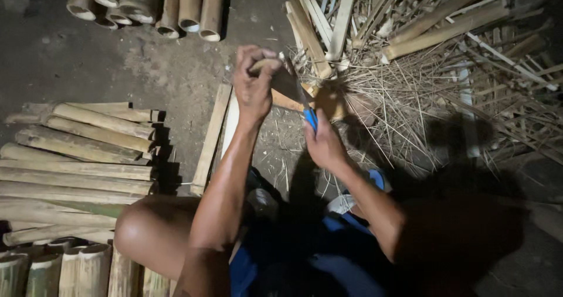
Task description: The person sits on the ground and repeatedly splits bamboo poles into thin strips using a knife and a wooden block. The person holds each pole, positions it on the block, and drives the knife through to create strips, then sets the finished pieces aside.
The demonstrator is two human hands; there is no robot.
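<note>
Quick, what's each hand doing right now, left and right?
Left hand: closed around a bamboo piece.
Right hand: closed on the blue-handled knife.

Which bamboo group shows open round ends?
The bamboo tubes at the top left: whole, hollow mouths facing the camera. The stacked pieces at left lie sideways, split lengthwise.

Bare dirt floor (146,68) open at upper left between round bamboo tubes (146,3) along top edge and stacked split bamboo (76,162) at left edge; loose slats (210,138) lie mid-floor; tangled strips and shavings (440,68) block the whole right side.
</note>
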